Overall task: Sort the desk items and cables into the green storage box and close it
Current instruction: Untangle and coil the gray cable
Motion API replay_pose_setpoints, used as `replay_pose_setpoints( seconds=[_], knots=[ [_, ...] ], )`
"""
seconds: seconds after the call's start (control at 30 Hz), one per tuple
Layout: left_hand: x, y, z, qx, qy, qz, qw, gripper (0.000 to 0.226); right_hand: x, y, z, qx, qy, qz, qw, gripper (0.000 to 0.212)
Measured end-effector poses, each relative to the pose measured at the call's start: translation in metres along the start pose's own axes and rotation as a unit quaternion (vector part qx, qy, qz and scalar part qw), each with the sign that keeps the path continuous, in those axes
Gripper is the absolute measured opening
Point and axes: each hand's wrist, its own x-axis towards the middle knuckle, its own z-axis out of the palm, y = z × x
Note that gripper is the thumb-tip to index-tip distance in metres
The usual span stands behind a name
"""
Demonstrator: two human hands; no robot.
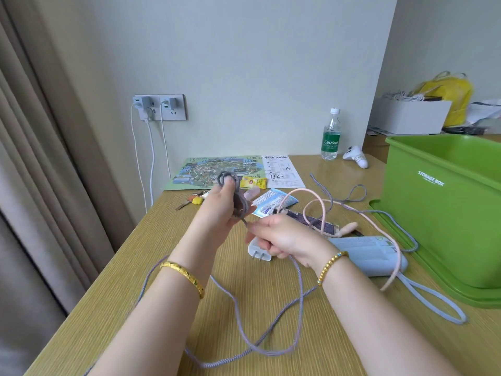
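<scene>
Centre frame: left hand [221, 204] has its fingers clamped on a coiled grey cable [238, 302]; right hand [282, 237] pinches the strand. Its slack loops across the desk [113, 280], lower centre. Green storage box [444, 210] stands open at right.

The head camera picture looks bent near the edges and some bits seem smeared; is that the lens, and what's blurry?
Head view: wide-angle lens bows the curtain and desk edge; light is soft and even, with only faint shadows; the grey cable near the bottom is motion-blurred, while the green storage box lettering stays readable.
</scene>
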Motion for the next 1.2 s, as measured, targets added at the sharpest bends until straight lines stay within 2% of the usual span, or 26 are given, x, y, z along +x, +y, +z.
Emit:
replay_pose_setpoints(
  seconds=[0.07,0.17,0.3,0.4,0.47,0.63,0.73,0.83,0.93,1.03,1.1,1.13,1.2],
  knots=[
    [0.0,-0.001,-0.001,0.087,0.011,-0.002,0.996,0.022,-0.001,-0.001,0.002,-0.031,0.003,-0.004,1.0,0.026],
    [0.006,0.002,-0.007,0.172,0.076,0.035,0.982,0.022,-0.004,-0.005,-0.001,-0.035,-0.01,-0.009,0.999,0.013],
    [0.019,0.01,-0.025,0.151,0.165,0.051,0.973,0.019,-0.01,-0.007,-0.02,-0.03,-0.006,-0.001,1.0,0.02],
    [0.023,0.009,-0.035,0.116,0.18,0.035,0.976,0.018,-0.014,-0.008,-0.036,-0.006,0.003,-0.006,1.0,0.023],
    [0.024,0.006,-0.037,0.154,0.172,0.027,0.973,0.019,-0.016,-0.009,-0.044,0.043,0.006,-0.041,0.998,0.027],
    [0.016,0.002,-0.026,0.249,0.054,0.006,0.967,0.02,-0.023,-0.013,-0.053,0.138,-0.018,-0.136,0.981,0.03],
    [0.007,-0.001,-0.016,0.358,-0.016,0.025,0.933,0.019,-0.023,-0.014,-0.051,0.148,-0.029,-0.171,0.974,0.028],
    [-0.002,-0.004,-0.009,0.436,-0.101,0.043,0.893,0.022,-0.021,-0.013,-0.049,0.152,0.004,-0.183,0.971,0.025],
    [-0.01,-0.003,-0.003,0.382,-0.18,0.03,0.906,0.03,-0.018,-0.011,-0.049,0.161,0.046,-0.177,0.97,0.025],
    [-0.018,0.002,0.002,0.326,-0.212,0.023,0.921,0.048,-0.016,-0.01,-0.049,0.165,0.066,-0.18,0.968,0.025],
    [-0.02,0.005,0.002,0.342,-0.245,0.034,0.907,0.06,-0.015,-0.01,-0.049,0.155,0.084,-0.187,0.966,0.026],
    [-0.022,0.005,0.002,0.366,-0.267,0.042,0.891,0.058,-0.014,-0.01,-0.049,0.146,0.096,-0.191,0.966,0.027],
    [-0.024,0.004,0.002,0.392,-0.297,0.038,0.87,0.034,-0.012,-0.008,-0.049,0.128,0.125,-0.191,0.965,0.028]
  ],
)
